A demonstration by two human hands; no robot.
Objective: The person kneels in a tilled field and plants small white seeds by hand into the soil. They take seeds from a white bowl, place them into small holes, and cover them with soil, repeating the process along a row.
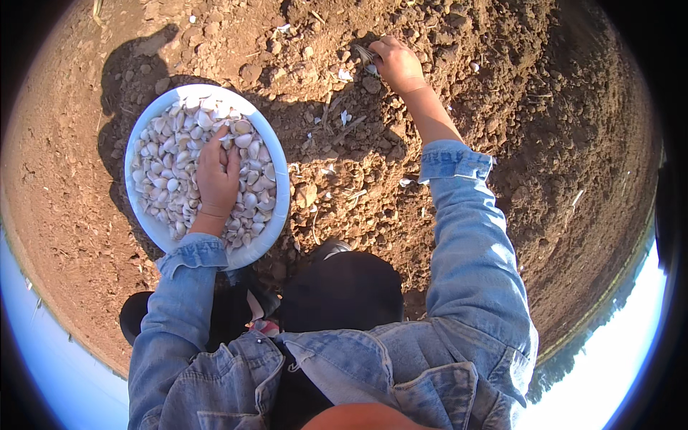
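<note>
My left hand reaches into a pale blue-white basin heaped with garlic cloves. Its fingertips rest among the cloves near the far side, and whether they grip one is hidden. My right hand is stretched out low over loose brown soil, fingers bent downward. At its fingertips is a tuft of dry fibres, perhaps roots or straw, and it is unclear whether the fingers hold it. Just below those fingers a whitish clove lies on the ground.
Clods and dry stalks are scattered over the soil. White papery bits lie between the basin and my right arm. My dark-clothed knee is close below, and a shoe shows beyond it.
</note>
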